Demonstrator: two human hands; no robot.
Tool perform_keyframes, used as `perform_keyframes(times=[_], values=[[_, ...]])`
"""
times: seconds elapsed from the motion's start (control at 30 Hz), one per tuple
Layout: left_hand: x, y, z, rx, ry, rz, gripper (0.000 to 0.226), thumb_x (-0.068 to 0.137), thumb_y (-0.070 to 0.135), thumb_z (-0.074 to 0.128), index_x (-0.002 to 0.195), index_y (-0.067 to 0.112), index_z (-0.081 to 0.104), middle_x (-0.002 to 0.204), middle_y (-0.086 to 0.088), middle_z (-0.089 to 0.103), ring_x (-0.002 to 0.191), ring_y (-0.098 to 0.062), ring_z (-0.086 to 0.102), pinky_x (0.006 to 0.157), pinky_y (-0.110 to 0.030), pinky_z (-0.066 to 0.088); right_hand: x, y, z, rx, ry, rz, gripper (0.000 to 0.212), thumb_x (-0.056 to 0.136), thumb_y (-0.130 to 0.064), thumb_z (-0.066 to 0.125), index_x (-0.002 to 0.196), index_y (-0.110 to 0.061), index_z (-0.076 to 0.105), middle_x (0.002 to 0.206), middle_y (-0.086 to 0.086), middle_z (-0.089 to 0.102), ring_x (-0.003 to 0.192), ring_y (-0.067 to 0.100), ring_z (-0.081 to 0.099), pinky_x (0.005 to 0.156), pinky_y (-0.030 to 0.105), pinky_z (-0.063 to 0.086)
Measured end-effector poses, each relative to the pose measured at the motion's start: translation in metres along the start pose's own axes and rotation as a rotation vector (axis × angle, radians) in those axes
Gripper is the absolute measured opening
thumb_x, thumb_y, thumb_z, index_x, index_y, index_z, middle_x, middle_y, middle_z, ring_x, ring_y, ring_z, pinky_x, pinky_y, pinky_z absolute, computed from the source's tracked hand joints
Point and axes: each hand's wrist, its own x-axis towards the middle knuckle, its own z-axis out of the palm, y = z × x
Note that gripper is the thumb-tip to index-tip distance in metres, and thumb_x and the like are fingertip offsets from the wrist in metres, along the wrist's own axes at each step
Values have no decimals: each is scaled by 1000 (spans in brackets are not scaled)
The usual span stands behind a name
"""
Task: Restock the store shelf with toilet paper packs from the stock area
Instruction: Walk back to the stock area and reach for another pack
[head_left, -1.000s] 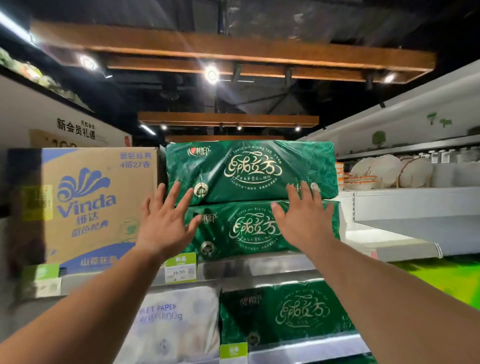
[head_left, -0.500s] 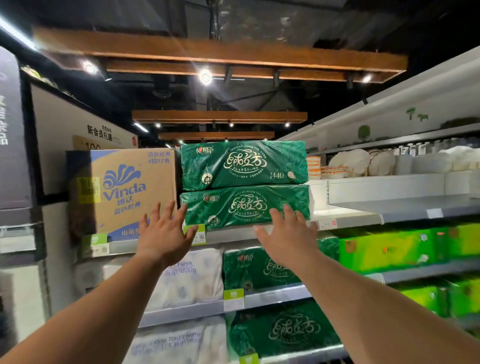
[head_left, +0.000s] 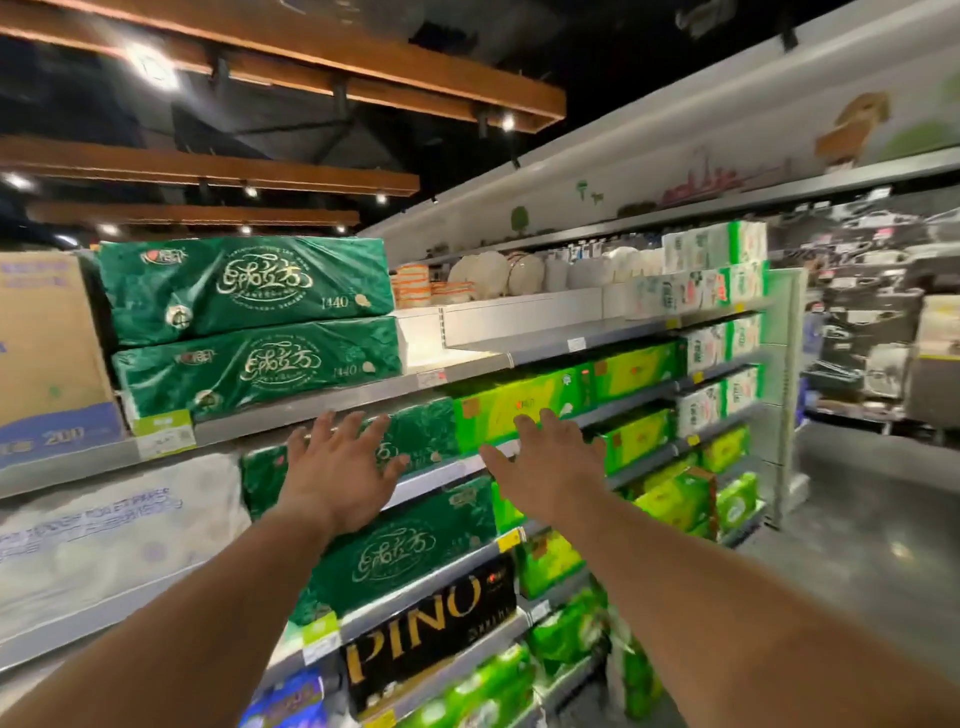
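Two dark green plastic-wrapped toilet paper packs (head_left: 249, 325) are sitting stacked on the grey metal top shelf (head_left: 311, 410). Left hand (head_left: 332, 478) and right hand (head_left: 550, 467) are hovering below, fingers spread, holding nothing. Guessing the next move is fetching more stock.

Readable print on the shelves
"1440" marks both stacked dark green packs (head_left: 244, 291); "PINO" in gold spans the black pack (head_left: 431, 634); "200" shows on the cardboard box (head_left: 47, 364).

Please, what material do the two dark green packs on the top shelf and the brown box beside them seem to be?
Dark green packs: likely thin glossy plastic film; it wrinkles and reflects the lights. Brown box: apparently matte printed cardboard, with flat faces and a straight edge.
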Motion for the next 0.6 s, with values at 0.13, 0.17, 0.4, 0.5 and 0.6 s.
perform_keyframes(times=[0.13,0.17,0.4,0.5,0.6], values=[[23,75,6,-79,-4,161,71,97,71,20,159,37,17,168,0,19,154,-33,9,123,-58,9,-27,67,-23,-26,49,156,81,93,-76,23,157,-26,26,166,8,19,148,34,22,116,63,17],[28,92,7,-89,-3,202,71,97,71,19,159,38,16,168,0,18,154,-33,10,123,-58,9,-33,83,-29,-39,45,191,81,94,-75,22,158,-26,24,166,7,18,149,34,21,117,63,17],[39,213,20,-181,3,401,67,98,69,24,158,38,22,166,3,23,153,-32,15,122,-54,12,-85,174,-50,-102,123,452,76,89,-75,29,146,-26,42,152,6,41,138,33,39,110,59,30],[37,268,27,-210,-14,492,66,97,69,24,156,38,27,164,2,29,151,-31,21,120,-53,17,-106,212,-60,-96,123,552,77,87,-77,29,144,-27,43,149,6,45,135,33,42,106,58,32],[40,322,32,-209,-30,572,69,95,72,19,153,37,32,160,0,35,146,-32,31,116,-55,28,-120,249,-63,-73,129,643,77,87,-78,32,144,-28,42,147,4,46,133,31,42,103,59,31]])
